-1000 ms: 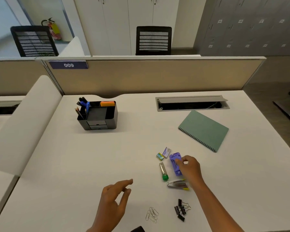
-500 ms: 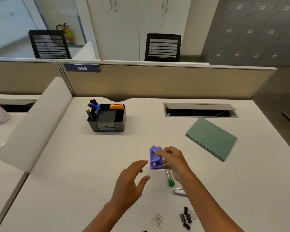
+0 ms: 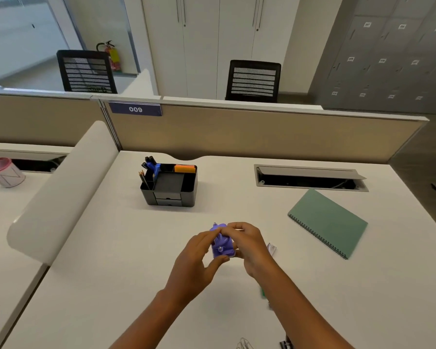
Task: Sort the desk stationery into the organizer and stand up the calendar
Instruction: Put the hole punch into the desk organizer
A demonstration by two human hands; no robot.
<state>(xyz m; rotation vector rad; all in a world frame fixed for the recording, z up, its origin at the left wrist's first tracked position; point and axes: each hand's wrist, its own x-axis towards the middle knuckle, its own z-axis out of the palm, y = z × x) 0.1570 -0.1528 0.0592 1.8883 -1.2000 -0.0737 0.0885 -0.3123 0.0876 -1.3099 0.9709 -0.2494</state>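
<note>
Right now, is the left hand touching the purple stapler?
Touching. The head view shows the left hand's fingers and thumb pressed against the purple stapler.

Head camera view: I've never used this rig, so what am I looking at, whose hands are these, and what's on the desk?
No machine here: a person wears one wide-angle camera on the head, looking down at their own bare hands. The left hand and right hand together hold a small purple stationery item above the white desk. Farther back stands a black organizer holding pens and orange notes. A green spiral-bound book lies flat to the right. Paper clips and black binder clips peek in at the bottom edge.
</note>
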